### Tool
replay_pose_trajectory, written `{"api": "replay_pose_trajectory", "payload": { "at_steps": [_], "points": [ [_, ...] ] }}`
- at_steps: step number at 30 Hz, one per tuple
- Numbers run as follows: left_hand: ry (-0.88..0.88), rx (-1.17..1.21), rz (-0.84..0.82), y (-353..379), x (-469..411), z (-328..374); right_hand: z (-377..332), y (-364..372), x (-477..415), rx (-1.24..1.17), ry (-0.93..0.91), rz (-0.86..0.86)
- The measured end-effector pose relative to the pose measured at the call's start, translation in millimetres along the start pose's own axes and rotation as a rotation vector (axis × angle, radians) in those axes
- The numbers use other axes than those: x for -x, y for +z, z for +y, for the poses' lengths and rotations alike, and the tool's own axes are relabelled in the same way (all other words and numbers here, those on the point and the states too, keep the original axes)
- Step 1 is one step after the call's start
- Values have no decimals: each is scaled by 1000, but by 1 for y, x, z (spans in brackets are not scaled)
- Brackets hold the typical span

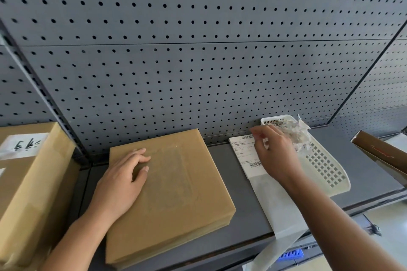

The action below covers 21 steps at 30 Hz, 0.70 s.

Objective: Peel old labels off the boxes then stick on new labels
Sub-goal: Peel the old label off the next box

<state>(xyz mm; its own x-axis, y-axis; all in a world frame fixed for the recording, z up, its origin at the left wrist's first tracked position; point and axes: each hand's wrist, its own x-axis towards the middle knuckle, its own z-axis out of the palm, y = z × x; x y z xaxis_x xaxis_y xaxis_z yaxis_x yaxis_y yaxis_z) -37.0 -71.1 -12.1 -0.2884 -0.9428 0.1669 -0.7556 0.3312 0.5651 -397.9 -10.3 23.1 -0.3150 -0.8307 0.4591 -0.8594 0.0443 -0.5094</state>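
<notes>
head cam | L hand (123, 180) lying flat, fingers loosely spread, on bare box (169, 193) w/ label residue, shelf centre | R hand (275, 154) pinching crumpled old label (299, 136) over white basket (326, 174) | new label strip (246, 156) lying betw box & basket, barcodes showing, txt too small to read | L-side box (28, 182) bearing handwritten mark, illegible

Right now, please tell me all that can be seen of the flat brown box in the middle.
The flat box is plain brown cardboard, squarish and low, lying flat on the grey shelf before the pegboard. Its top shows a pale rectangular patch where a label seems peeled off. The left hand rests palm-down on its left part. No label is on it.
</notes>
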Motion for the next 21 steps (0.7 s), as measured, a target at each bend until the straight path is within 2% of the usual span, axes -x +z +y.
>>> {"api": "replay_pose_trajectory", "payload": {
  "at_steps": [3,6,10,17,21],
  "points": [
    [0,0,-2,0,0,-1,9,9,11,40,90,-254],
    [4,1,3,0,1,-2,22,21,28,178,134,-487],
    [12,-7,18,-2,2,0,37,35,51,351,236,-642],
    [23,-25,27,-8,2,8,46,41,66,389,177,-457],
    [35,-16,28,-9,1,20,38,33,66,326,150,-327]
  ]
}}
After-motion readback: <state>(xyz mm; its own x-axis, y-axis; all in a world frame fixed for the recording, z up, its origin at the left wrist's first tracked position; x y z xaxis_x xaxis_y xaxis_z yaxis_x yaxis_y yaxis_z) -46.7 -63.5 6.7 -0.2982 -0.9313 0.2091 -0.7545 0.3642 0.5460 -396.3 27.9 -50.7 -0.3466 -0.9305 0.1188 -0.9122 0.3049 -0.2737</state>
